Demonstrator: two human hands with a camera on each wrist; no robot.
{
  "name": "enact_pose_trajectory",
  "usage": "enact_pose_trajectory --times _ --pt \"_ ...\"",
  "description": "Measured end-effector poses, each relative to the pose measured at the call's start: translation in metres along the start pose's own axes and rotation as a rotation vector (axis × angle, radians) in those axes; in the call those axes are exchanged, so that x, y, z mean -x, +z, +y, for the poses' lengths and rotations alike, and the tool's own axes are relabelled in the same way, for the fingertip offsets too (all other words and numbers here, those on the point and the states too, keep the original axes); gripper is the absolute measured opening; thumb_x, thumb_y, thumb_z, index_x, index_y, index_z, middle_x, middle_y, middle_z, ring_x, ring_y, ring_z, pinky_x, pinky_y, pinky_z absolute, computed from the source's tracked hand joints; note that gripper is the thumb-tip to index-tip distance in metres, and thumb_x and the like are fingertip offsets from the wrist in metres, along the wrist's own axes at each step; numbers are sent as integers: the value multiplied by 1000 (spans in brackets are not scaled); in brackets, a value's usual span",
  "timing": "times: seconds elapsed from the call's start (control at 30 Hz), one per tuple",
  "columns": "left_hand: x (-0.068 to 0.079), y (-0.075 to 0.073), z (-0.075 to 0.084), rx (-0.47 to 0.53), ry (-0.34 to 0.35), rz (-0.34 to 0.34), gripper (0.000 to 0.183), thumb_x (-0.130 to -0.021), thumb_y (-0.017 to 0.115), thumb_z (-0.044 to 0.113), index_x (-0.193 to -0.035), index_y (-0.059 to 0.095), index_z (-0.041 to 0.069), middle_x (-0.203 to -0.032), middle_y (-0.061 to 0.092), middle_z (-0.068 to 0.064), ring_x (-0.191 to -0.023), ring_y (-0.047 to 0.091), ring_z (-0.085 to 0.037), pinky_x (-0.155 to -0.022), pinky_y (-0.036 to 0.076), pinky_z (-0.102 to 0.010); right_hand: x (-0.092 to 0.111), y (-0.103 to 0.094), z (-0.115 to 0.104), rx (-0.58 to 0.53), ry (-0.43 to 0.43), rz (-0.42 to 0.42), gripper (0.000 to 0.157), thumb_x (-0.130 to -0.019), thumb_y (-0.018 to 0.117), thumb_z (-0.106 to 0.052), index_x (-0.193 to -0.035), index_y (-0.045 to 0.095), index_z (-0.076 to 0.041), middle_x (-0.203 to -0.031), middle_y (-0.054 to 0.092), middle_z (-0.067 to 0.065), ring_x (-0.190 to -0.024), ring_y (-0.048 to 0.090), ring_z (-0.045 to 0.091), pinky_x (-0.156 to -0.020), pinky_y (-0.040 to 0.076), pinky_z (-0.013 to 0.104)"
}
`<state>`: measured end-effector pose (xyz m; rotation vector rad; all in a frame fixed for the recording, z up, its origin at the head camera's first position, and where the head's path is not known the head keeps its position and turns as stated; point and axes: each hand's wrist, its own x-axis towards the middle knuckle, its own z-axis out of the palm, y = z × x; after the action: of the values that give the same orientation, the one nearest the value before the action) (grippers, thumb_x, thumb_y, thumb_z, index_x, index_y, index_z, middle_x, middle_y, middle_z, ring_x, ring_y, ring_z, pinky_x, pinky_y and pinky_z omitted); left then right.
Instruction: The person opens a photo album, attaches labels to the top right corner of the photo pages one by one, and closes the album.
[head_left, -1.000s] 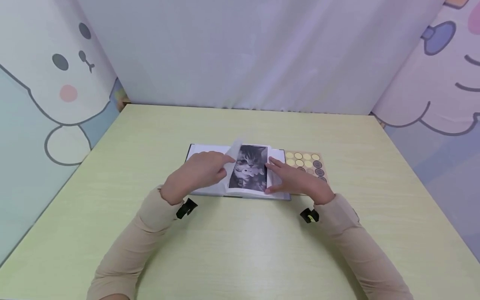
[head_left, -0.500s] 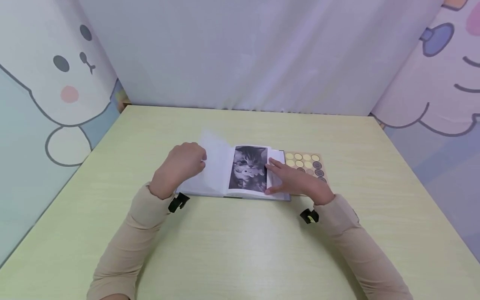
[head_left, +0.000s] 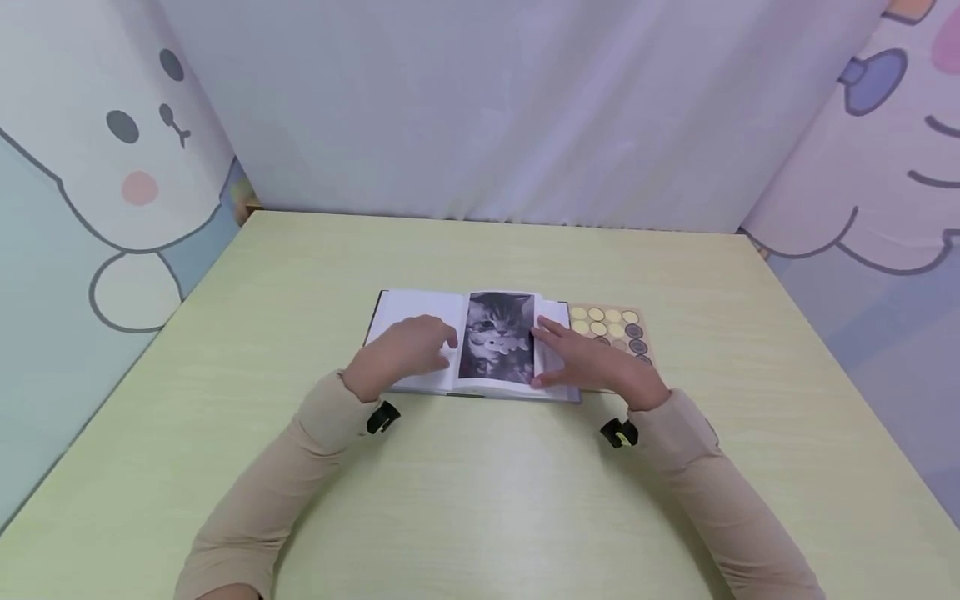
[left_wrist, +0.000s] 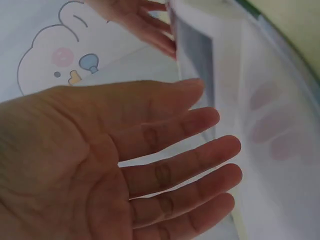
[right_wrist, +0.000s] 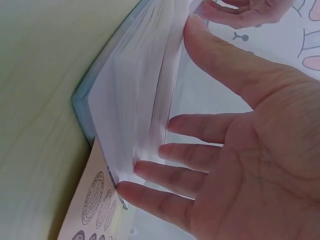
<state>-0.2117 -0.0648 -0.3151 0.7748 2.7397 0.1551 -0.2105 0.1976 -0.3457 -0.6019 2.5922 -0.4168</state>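
An open photo album point(head_left: 412, 305) lies on the table, its left page blank white. A black-and-white kitten picture point(head_left: 498, 337) fills most of the right page. Over the left page, near the fold, is my left hand point(head_left: 405, 348); in the left wrist view its fingers point(left_wrist: 200, 152) are extended and hold nothing, with the white page point(left_wrist: 280, 195) beyond them. My right hand point(head_left: 588, 360) rests at the album's right edge. The right wrist view shows its spread fingertips point(right_wrist: 172, 123) against the edges of the page stack point(right_wrist: 142, 75).
Partly under the album's right side lies a tan sheet point(head_left: 609, 321) with rows of yellow and dark coin-like circles. The pale wooden table point(head_left: 495, 475) extends around it. A white curtain point(head_left: 480, 108) hangs behind, and cartoon-printed cloths point(head_left: 135, 192) flank the table.
A translucent page was turned over to the left by my left hand and now lies flat. The left hand let go and came back toward the fold. My right hand stayed in place.
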Motion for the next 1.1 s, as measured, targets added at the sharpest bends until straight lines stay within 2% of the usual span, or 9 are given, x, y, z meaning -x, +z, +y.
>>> enact_pose_trajectory --times 0.17,0.3,0.47,0.57,0.77,0.93,1.1 --pt "-11 12 3 6 29 -13 29 -83 68 17 -105 60 0 -99 58 -12 -88 56 -23 -81 48 -36 1 -1 0 11 5 -4 89 -85 64 -45 -150 15 -9 -157 3 10 -140 20 36 -107 29 51" --pt "-17 14 1 67 11 -35 47 -84 69 23 -122 52 2 -107 57 -12 -92 55 -22 -86 47 -36 1 -3 0 34 3 -14 87 -86 63 -44 -150 15 -9 -157 3 12 -138 24 38 -106 31 51" --pt "-18 14 5 94 66 -68 59 -88 65 23 -138 40 7 -120 50 -15 -97 55 -23 -87 47 -36 3 -9 4 28 32 -11 85 -86 64 -39 -149 16 -5 -156 5 17 -138 21 39 -109 25 50" --pt "-16 15 6 103 77 -68 59 -89 64 23 -141 38 12 -123 47 -15 -94 54 -22 -84 47 -35 6 -17 9 24 54 31 82 -86 65 -36 -147 21 -2 -153 13 21 -137 22 40 -109 25 50" --pt "-15 17 7 152 80 -72 62 -86 65 33 -141 39 21 -115 45 -12 -92 47 -20 -80 45 -35 23 -37 27 -93 79 113 63 -91 60 -20 -142 31 3 -144 36 24 -133 32 40 -106 30 53" --pt "-16 20 10 138 88 -52 62 -84 67 39 -139 42 25 -108 43 -11 -86 44 -21 -73 43 -34 29 -46 45 -31 114 126 51 -91 58 -16 -133 42 9 -124 51 28 -113 49 40 -93 41 51" --pt "-16 23 13 96 90 -51 62 -84 66 40 -139 41 27 -109 43 -14 -88 44 -22 -72 45 -35 32 -49 61 -19 172 130 41 -89 58 -12 -123 51 10 -109 57 25 -97 55 34 -82 45 46"
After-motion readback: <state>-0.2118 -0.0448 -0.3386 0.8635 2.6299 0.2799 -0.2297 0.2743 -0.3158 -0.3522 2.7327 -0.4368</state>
